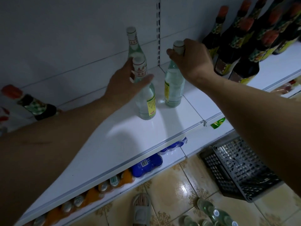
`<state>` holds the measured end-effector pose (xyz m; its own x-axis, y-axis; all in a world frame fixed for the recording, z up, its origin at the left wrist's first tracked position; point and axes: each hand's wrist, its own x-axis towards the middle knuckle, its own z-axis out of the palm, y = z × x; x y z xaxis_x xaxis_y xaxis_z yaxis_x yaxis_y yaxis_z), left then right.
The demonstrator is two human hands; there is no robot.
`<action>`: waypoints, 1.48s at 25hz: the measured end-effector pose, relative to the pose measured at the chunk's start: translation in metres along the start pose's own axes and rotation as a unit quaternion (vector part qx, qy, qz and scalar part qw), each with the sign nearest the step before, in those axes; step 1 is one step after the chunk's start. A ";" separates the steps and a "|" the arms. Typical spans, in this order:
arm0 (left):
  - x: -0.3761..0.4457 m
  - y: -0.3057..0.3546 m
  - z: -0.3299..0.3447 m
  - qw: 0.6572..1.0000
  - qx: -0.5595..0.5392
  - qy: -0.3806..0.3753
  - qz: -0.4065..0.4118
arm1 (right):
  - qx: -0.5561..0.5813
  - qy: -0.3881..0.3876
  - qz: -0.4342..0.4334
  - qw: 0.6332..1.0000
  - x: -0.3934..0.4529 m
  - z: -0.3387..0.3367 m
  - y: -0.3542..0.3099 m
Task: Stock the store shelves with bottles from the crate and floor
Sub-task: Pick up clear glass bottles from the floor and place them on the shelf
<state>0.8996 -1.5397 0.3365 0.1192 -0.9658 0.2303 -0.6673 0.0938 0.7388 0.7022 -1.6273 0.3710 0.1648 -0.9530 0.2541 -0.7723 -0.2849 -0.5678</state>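
Three clear glass bottles with pale caps stand on the white shelf [130, 137]. My left hand [125, 85] is wrapped round the neck of the front bottle [146, 103], thumb in front of it. A second bottle [134, 46] stands just behind, against the back wall. My right hand [192, 61] pinches the cap of the right bottle [173, 88], which stands upright on the shelf. A dark plastic crate [236, 168] sits on the tiled floor at the lower right. More clear bottles [215, 212] lie on the floor in front of the crate.
Dark sauce bottles [241, 46] with orange caps crowd the shelf to the right. One more lies at the far left [32, 103]. Below are blue packs [146, 163] and orange-wrapped cans [101, 188]. My foot in a grey slipper [140, 207] stands on the tiles.
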 end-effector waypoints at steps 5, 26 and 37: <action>-0.021 -0.015 0.026 0.992 -0.064 -0.037 -0.101 | 0.090 0.001 0.052 0.995 -0.016 0.011 0.005; 0.020 -0.089 -0.008 0.975 -0.010 0.166 -0.150 | 0.199 -0.068 0.067 0.975 0.040 0.090 0.027; 0.029 -0.108 0.000 0.975 -0.079 0.177 -0.110 | 0.188 -0.087 0.094 0.974 0.065 0.110 0.025</action>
<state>0.9751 -1.5777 0.2634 0.5119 -0.8253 0.2385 -0.4789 -0.0436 0.8768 0.7613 -1.7076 0.2874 0.1700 -0.9854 0.0002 -0.5247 -0.0907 -0.8464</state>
